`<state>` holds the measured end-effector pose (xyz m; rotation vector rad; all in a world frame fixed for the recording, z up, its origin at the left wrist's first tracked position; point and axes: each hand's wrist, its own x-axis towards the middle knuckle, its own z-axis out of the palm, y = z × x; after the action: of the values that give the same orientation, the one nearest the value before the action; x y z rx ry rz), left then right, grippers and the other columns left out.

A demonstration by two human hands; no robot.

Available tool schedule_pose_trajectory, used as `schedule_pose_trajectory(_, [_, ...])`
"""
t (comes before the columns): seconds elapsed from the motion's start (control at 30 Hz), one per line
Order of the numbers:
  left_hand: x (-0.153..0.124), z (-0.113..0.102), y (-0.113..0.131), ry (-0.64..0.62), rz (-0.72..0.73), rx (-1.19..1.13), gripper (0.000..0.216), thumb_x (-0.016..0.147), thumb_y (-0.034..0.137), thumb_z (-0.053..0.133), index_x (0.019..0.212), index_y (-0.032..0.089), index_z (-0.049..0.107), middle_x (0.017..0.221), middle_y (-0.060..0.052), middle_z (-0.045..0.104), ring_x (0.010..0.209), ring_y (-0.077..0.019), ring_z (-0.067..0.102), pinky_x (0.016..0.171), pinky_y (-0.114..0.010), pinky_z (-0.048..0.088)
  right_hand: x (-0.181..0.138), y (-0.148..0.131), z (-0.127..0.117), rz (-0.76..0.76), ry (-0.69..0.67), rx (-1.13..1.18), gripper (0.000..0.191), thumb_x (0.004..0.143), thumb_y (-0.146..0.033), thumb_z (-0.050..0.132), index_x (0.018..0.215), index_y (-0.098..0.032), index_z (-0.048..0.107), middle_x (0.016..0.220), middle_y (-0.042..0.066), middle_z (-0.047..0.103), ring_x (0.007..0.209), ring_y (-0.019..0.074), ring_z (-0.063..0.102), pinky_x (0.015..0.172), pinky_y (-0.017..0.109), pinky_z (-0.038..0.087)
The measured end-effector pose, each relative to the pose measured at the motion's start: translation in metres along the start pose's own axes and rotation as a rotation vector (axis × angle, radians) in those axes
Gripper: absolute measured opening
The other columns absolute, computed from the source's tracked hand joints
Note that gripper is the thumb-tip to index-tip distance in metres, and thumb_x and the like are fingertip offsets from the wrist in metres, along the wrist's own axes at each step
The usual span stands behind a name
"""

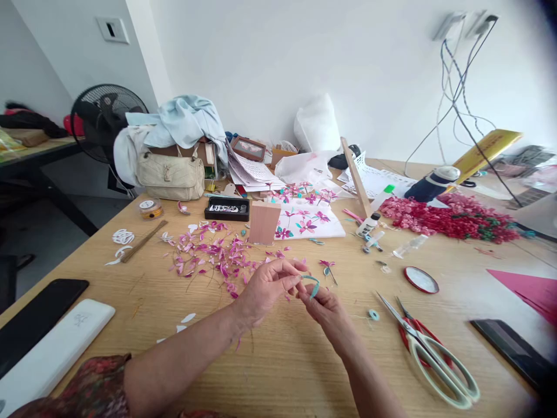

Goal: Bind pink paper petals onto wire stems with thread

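Observation:
My left hand (270,290) is closed in a pinch over the middle of the table. From its fingertips a narrow teal tape strip (315,287) curves over to my right hand (326,307), whose thumb and fingers are also pinched on it. Anything thinner between the fingertips is too small to make out. Just beyond the hands lies a small magenta flower (327,264) on a stem. Loose magenta petals on thin stems (226,255) are spread to the left of the hands. A small teal tape roll (373,314) lies to the right.
Large scissors (439,366) and red-handled scissors (424,334) lie at right, near a phone (513,348). Finished flowers (304,223) rest on white paper behind a wooden block (264,222). A glue bottle (368,224) and a red flower bundle (452,217) are farther back.

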<state>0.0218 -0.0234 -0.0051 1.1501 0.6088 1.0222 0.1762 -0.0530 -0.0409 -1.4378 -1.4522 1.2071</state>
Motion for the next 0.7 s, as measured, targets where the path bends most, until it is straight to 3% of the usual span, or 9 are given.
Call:
schedule_pose_trajectory(0.07, [0.001, -0.002, 0.0, 0.01, -0.047, -0.119, 0.013, 0.076, 0.027, 0.058, 0.074, 0.014, 0.058, 0.079, -0.006, 0.063, 0.075, -0.0138, 0.057, 0.064, -0.024, 0.041, -0.007, 0.007, -0.003, 0.088, -0.009, -0.042, 0.032, 0.077, -0.046, 0.046, 0.069, -0.017, 0.058, 0.043, -0.007, 0.032, 0.04, 0.0088, 0.032, 0.041, 0.021, 0.027])
schedule_pose_trajectory(0.13, [0.003, -0.003, -0.001, 0.063, -0.051, -0.141, 0.015, 0.074, 0.028, 0.06, 0.075, 0.014, 0.057, 0.075, -0.005, 0.064, 0.069, -0.0122, 0.058, 0.065, -0.025, 0.042, -0.014, 0.01, -0.014, 0.109, 0.03, -0.192, 0.03, 0.076, -0.043, 0.046, 0.069, -0.018, 0.061, 0.046, -0.004, 0.043, 0.044, 0.0118, 0.042, 0.044, 0.024, 0.034])
schedule_pose_trajectory(0.2, [0.005, -0.003, -0.002, 0.125, -0.023, -0.086, 0.018, 0.071, 0.03, 0.063, 0.073, 0.014, 0.057, 0.073, -0.004, 0.063, 0.069, -0.0129, 0.058, 0.065, -0.025, 0.043, -0.02, 0.006, -0.029, 0.044, 0.158, -0.422, 0.025, 0.072, -0.038, 0.051, 0.079, -0.02, 0.065, 0.071, 0.005, 0.062, 0.065, 0.0194, 0.057, 0.059, 0.03, 0.042])
schedule_pose_trajectory(0.27, [0.006, -0.002, -0.002, 0.165, 0.015, -0.018, 0.02, 0.07, 0.032, 0.064, 0.071, 0.014, 0.057, 0.072, -0.003, 0.062, 0.07, -0.0137, 0.059, 0.064, -0.024, 0.044, -0.025, -0.004, -0.039, -0.063, 0.32, -0.604, 0.032, 0.068, -0.033, 0.056, 0.097, -0.022, 0.064, 0.108, 0.008, 0.061, 0.09, 0.026, 0.056, 0.074, 0.037, 0.042])
schedule_pose_trajectory(0.3, [0.006, -0.001, -0.002, 0.172, 0.025, 0.006, 0.02, 0.07, 0.033, 0.063, 0.071, 0.014, 0.057, 0.072, -0.003, 0.061, 0.07, -0.0138, 0.059, 0.063, -0.024, 0.044, -0.026, -0.01, -0.041, -0.106, 0.377, -0.637, 0.039, 0.067, -0.031, 0.056, 0.106, -0.023, 0.061, 0.119, 0.008, 0.055, 0.094, 0.0264, 0.055, 0.077, 0.039, 0.042])
schedule_pose_trajectory(0.4, [0.004, 0.003, -0.001, 0.165, 0.023, 0.025, 0.019, 0.072, 0.033, 0.061, 0.071, 0.014, 0.057, 0.074, -0.003, 0.06, 0.071, -0.014, 0.06, 0.065, -0.025, 0.045, -0.019, -0.028, -0.032, -0.182, 0.388, -0.488, 0.049, 0.071, -0.029, 0.057, 0.119, -0.026, 0.05, 0.131, 0.008, 0.045, 0.07, 0.0169, 0.057, 0.069, 0.036, 0.046])
schedule_pose_trajectory(0.47, [0.003, 0.004, 0.001, 0.158, 0.016, 0.019, 0.017, 0.073, 0.03, 0.06, 0.072, 0.013, 0.057, 0.073, -0.003, 0.059, 0.071, -0.0136, 0.059, 0.065, -0.025, 0.045, -0.009, -0.035, -0.018, -0.217, 0.327, -0.249, 0.048, 0.07, -0.029, 0.059, 0.117, -0.026, 0.05, 0.126, 0.009, 0.05, 0.062, 0.0129, 0.055, 0.063, 0.032, 0.047])
schedule_pose_trajectory(0.57, [0.001, 0.004, 0.002, 0.197, 0.027, 0.043, 0.014, 0.074, 0.026, 0.058, 0.071, 0.013, 0.057, 0.069, -0.002, 0.058, 0.068, -0.0117, 0.056, 0.063, -0.023, 0.043, 0.006, -0.037, 0.004, -0.24, 0.238, 0.111, 0.032, 0.068, -0.032, 0.064, 0.098, -0.022, 0.057, 0.093, 0.007, 0.065, 0.067, 0.0151, 0.057, 0.054, 0.026, 0.045])
schedule_pose_trajectory(0.7, [0.001, 0.001, 0.001, 0.266, 0.052, 0.134, 0.013, 0.074, 0.025, 0.057, 0.069, 0.013, 0.058, 0.068, 0.0, 0.057, 0.065, -0.0098, 0.052, 0.061, -0.021, 0.04, 0.013, -0.035, 0.025, -0.232, 0.271, 0.34, 0.02, 0.067, -0.032, 0.067, 0.078, -0.019, 0.057, 0.062, -0.001, 0.06, 0.051, 0.0095, 0.048, 0.043, 0.019, 0.036])
